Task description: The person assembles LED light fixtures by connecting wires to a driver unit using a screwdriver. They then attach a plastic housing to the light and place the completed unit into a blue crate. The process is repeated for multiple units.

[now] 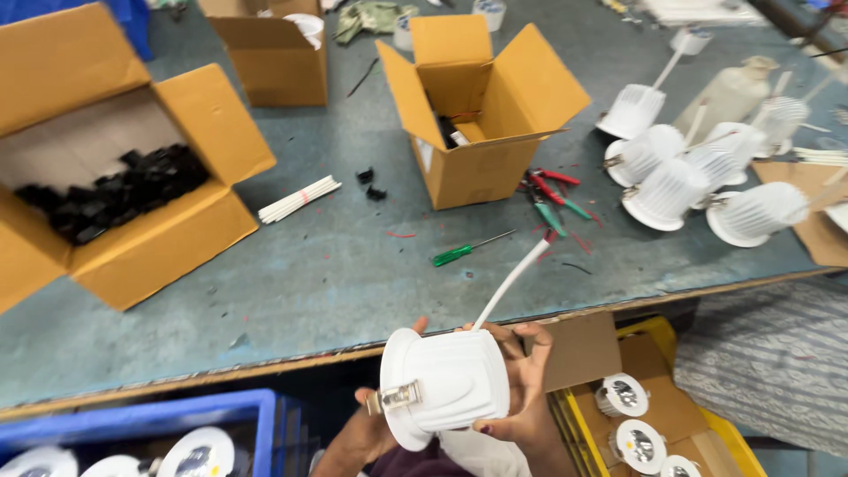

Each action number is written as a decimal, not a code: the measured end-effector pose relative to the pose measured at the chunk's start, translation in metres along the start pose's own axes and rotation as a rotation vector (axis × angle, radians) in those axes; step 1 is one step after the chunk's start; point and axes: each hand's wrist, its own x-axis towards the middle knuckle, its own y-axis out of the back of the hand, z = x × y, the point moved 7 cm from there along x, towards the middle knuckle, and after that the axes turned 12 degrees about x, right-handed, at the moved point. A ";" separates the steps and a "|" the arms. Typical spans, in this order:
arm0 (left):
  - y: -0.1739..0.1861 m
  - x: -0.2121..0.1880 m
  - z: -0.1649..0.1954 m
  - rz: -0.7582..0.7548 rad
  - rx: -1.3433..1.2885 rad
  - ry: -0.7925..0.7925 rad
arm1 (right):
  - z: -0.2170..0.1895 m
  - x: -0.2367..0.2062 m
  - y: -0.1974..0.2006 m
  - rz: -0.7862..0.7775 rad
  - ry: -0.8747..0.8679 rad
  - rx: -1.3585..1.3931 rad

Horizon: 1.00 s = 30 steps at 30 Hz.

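Here, from the head camera, we hold one white downlight housing in both hands, just below the bench edge.
Our right hand curls its fingers shut around the housing's back; our left hand grips its flange by the metal spring clip, while its white cable rises over the grey-green worktable.
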 end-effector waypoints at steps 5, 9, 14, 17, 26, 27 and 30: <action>0.010 -0.038 0.024 0.185 0.086 0.004 | 0.044 -0.008 -0.008 -0.026 -0.118 0.061; 0.023 -0.059 0.047 0.362 0.310 -0.072 | 0.055 -0.001 -0.010 -0.248 -0.277 -0.061; 0.051 -0.073 0.091 0.520 0.802 -0.003 | 0.092 0.039 0.028 -0.047 -0.364 0.069; 0.064 -0.075 0.127 0.546 1.073 -0.063 | 0.116 0.071 0.052 0.014 -0.257 -0.131; 0.125 -0.054 0.229 0.552 1.685 -0.105 | 0.195 0.149 0.071 -0.044 -0.118 -0.246; 0.131 -0.049 0.235 0.490 1.660 -0.094 | 0.202 0.152 0.068 -0.060 -0.108 -0.294; 0.151 -0.037 0.254 0.346 1.577 -0.047 | 0.210 0.153 0.066 -0.065 -0.105 -0.367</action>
